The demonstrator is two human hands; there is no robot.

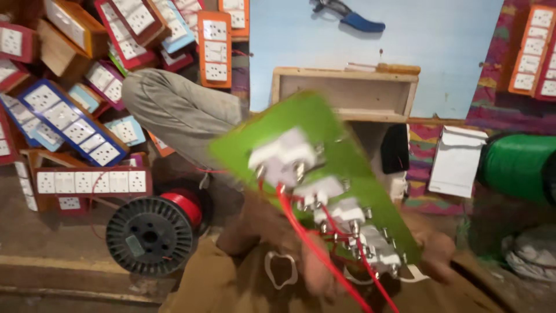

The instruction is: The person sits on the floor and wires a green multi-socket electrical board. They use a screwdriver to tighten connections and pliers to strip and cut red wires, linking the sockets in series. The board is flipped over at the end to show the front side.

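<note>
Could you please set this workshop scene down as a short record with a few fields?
held item: green panel, tilted, white sockets on it joined by red wires
left hand: blurred, at the panel's lower edge
right hand: blurred, at the panel's lower right corner
floor left: wire spool with red wire
behind: open wooden box, blue pliers, stacked socket boards
</note>
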